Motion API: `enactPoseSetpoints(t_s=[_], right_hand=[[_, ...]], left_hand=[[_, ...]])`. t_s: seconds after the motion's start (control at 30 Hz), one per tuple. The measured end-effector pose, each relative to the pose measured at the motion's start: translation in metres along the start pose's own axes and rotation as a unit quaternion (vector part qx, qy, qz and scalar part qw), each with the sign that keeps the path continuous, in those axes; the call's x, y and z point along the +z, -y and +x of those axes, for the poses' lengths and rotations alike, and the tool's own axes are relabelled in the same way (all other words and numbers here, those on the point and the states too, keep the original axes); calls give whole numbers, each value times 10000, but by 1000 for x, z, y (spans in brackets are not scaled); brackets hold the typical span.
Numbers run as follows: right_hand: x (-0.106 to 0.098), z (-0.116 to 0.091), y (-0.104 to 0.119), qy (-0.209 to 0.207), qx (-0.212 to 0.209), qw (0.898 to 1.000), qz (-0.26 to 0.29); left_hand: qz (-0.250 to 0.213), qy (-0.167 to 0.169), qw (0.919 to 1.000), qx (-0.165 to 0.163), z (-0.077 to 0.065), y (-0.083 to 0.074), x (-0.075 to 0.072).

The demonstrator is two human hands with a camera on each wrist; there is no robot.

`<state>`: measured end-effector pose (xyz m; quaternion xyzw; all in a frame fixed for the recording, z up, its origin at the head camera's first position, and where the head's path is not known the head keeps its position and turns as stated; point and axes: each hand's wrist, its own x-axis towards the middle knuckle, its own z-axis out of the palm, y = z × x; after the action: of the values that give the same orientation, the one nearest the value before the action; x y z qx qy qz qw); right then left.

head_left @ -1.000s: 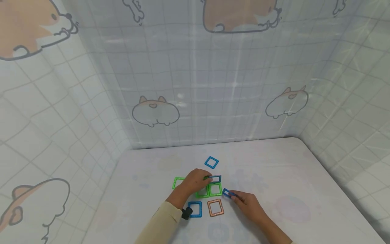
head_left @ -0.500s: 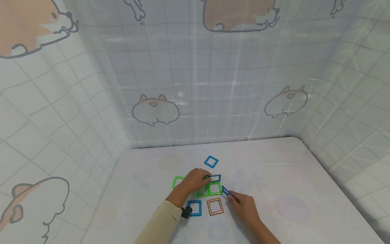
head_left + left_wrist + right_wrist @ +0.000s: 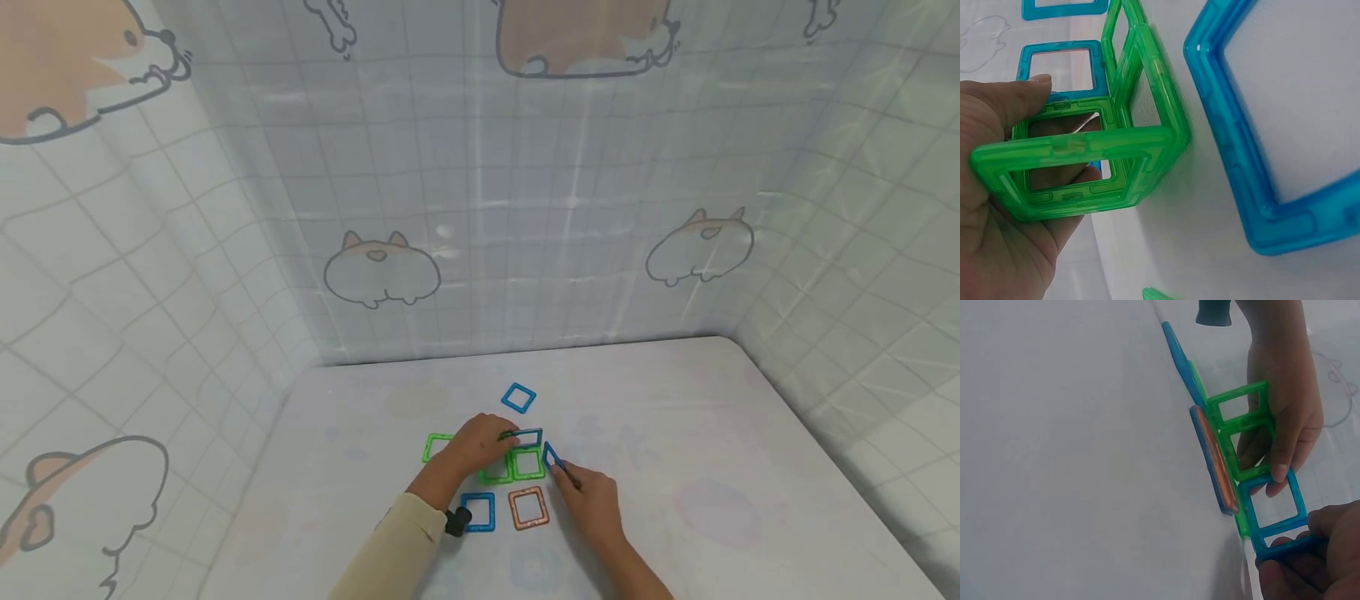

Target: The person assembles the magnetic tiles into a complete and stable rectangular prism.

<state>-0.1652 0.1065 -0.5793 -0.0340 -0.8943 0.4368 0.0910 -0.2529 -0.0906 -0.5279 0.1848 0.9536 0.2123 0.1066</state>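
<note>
Square magnetic tile frames stand and lie joined mid-table. My left hand (image 3: 476,446) holds the upright tiles at the back, its thumb near the seam between a green magnetic tile (image 3: 1110,119) and a blue magnetic tile (image 3: 1100,65). A flat green tile (image 3: 542,465) lies in front of the upright blue one. Between the thumb and fingers of my right hand (image 3: 596,500) is another blue magnetic tile (image 3: 1285,550), tilted up at the right side of the green base. Its edge appears to meet the standing blue tile; exact contact is unclear. My left hand hides part of the group.
A loose orange tile (image 3: 530,525) and a blue tile (image 3: 492,512) lie in front of the group. Another blue tile (image 3: 510,389) lies behind it, and a green tile (image 3: 429,448) shows left of my left hand. A patterned curtain (image 3: 517,167) surrounds the table.
My right hand has moved left and slightly away from me, bringing its blue tile to the green base and turning it steeper. My left hand has stayed in place.
</note>
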Motion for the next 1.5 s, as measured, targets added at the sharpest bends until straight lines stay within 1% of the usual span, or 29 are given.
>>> enactPoseSetpoints(t_s=[0.17,0.37,0.43,0.5,0.67,0.9,1.13,1.37,1.5], right_hand=[[6,1,5,-139,181,9993,311],[13,0,8,-308,176,9979,534],[14,0,9,-315,192,9975,607],[14,0,10,-306,90,9973,668],[15,3,9,-212,-80,9979,606],[17,8,7,-139,-19,9986,503],[20,13,6,-161,-27,9986,505],[18,18,5,18,-169,9994,306],[17,20,5,152,-178,9995,190]], left_hand=[[55,44,10000,69,0,-1,0],[64,109,9999,17,1,-1,0],[85,81,9999,45,1,0,0],[98,39,9999,78,1,0,0],[84,-38,9999,92,3,2,1],[60,-16,10000,33,6,1,3],[72,-15,9999,132,9,0,2],[-33,35,9999,116,12,1,-1],[-21,87,9999,68,14,1,-2]])
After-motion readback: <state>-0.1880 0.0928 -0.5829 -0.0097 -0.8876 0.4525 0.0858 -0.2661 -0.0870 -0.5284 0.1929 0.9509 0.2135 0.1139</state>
